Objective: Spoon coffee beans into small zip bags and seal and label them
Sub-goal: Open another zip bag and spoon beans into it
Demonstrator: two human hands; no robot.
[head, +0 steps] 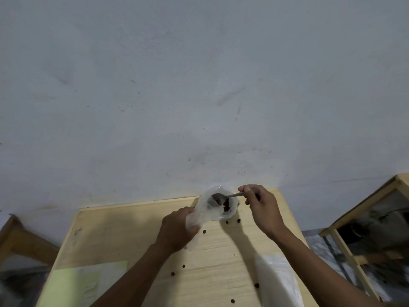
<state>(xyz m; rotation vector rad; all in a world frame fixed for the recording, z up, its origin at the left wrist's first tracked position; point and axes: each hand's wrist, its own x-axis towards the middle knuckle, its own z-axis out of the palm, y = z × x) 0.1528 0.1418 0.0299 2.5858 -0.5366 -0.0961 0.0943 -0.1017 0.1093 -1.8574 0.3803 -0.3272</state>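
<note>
At twelve o'clock on the table (132, 235), our left hand (177, 229) grips the bag (208, 213) to keep its mouth open; our right hand (261, 204) pinches the spoon (221, 197), dipping toward the beans (226, 207).

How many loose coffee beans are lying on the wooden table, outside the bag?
7. Two lie just below the bag, one beside the left hand, two mid-table, two near the front. Arms or plastic may hide others.

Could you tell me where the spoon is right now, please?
In the head view, the spoon is at the table's far edge, held by the right hand, its bowl inside the open bag.
</note>
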